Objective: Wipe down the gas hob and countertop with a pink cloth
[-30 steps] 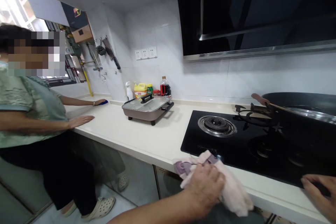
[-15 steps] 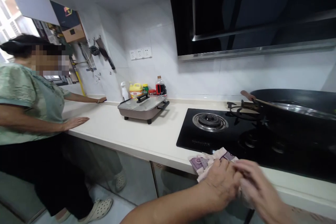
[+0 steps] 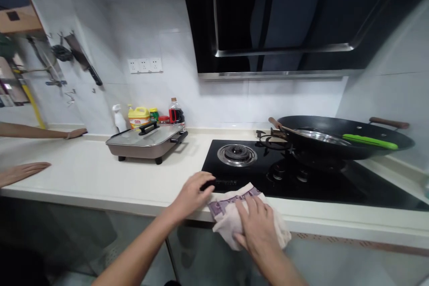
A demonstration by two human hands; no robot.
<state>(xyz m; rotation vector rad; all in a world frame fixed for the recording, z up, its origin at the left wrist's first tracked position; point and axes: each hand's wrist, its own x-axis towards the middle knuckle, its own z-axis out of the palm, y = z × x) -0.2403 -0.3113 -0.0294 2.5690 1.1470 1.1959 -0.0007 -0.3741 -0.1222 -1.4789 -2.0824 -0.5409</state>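
Note:
A pale cloth [image 3: 231, 228] with a purple patterned band lies bunched at the counter's front edge, partly hanging over it in front of the cooktop. My right hand [image 3: 259, 223] is on top of the cloth, fingers pressed into it and thumb curled against its near side. Just left of the cloth, my left hand [image 3: 194, 194] is by the cooktop's front left corner, its fingers bent, thumb apart from them, holding nothing. The black cooktop [image 3: 248, 178] has a bare burner [image 3: 237, 154] at its left.
A large wok [image 3: 321, 143] with a green-handled utensil [image 3: 370, 141] sits on the right burner. Left on the counter stands a lidded electric pan [image 3: 147, 143], bottles behind it. A range hood [image 3: 278, 18] hangs above. Another person's hands [image 3: 25, 173] rest at far left.
My hands have separated: the left has moved off the cloth to its left side, and the right has come onto the cloth. The view has turned right, showing more of the wok.

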